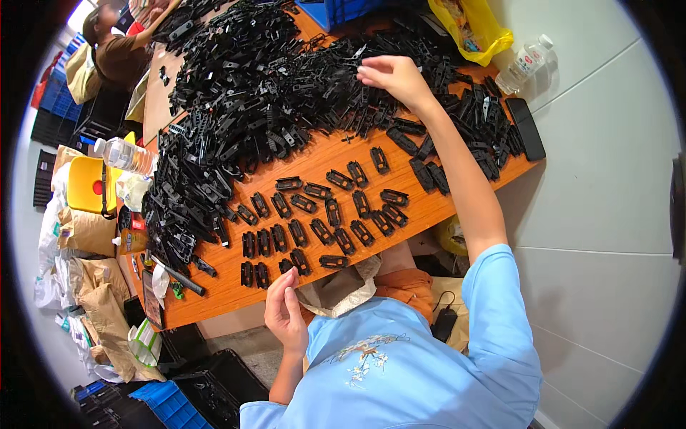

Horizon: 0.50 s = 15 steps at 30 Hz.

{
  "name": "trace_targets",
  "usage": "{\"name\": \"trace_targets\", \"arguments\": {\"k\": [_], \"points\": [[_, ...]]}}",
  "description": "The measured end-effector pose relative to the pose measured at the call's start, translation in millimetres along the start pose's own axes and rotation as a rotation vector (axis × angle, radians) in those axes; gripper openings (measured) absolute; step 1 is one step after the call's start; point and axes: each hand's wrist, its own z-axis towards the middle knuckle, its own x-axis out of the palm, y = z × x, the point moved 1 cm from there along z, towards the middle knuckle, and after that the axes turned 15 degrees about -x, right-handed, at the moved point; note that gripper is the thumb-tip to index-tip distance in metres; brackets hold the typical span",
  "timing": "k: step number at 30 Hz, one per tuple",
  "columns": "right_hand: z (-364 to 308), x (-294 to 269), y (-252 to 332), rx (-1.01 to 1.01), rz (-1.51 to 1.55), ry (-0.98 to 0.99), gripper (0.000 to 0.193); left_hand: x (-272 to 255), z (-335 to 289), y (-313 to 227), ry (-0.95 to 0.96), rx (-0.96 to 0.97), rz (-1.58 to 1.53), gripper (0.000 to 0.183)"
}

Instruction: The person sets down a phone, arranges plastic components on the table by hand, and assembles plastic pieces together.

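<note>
Right hand [395, 77] over black parts pile [243, 86]: fingertip contact unresolved; individual pieces too small to identify. Left hand [286, 316]: fingertips partly mask one black housing [284, 264] (touch or mere overlap, cannot tell). Blue bin [339, 11] and yellow bag [494, 37]: both cut off by top edge, full extent unseen.

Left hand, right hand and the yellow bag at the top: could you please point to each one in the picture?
Left hand [285, 318]: head view, on the middle of the hand.
Right hand [398, 79]: head view, on the middle of the hand.
Yellow bag [491, 30]: head view, on its side wall.
</note>
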Motion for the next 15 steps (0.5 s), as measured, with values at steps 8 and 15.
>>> {"name": "trace_targets", "arguments": {"k": [8,15], "points": [[-49,-25,38,0.065,-1.002,0.472,0.018,-7,3,12,-0.019,0.012,0.045,0.02],[-79,-49,-1,-0.06,-1.071,0.495,0.029,15,11,-5,0.111,0.058,0.049,0.02]]}}
